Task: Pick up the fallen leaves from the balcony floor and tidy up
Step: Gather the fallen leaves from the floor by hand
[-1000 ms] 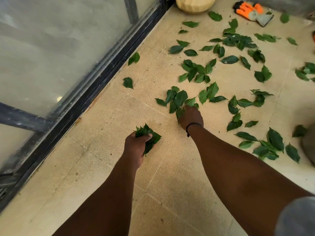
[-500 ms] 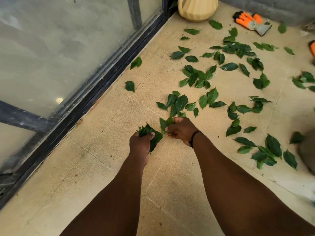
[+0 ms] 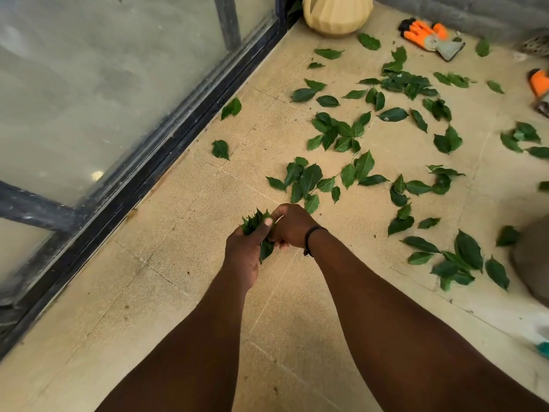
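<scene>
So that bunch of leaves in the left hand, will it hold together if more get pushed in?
Probably only loosely. The bunch of leaves is thin, flat blades that look light and bendy, fanning out above the left hand, so some may slip free. The right hand pressed against it likely helps keep them in.

Scattered leaves point(image 3: 350, 135) on floor point(image 3: 178, 292), beyond both hands; glass door point(image 3: 104, 84) left.

green leaves point(image 3: 309, 179), orange gloves point(image 3: 421, 32), beige floor point(image 3: 178, 278)
</scene>
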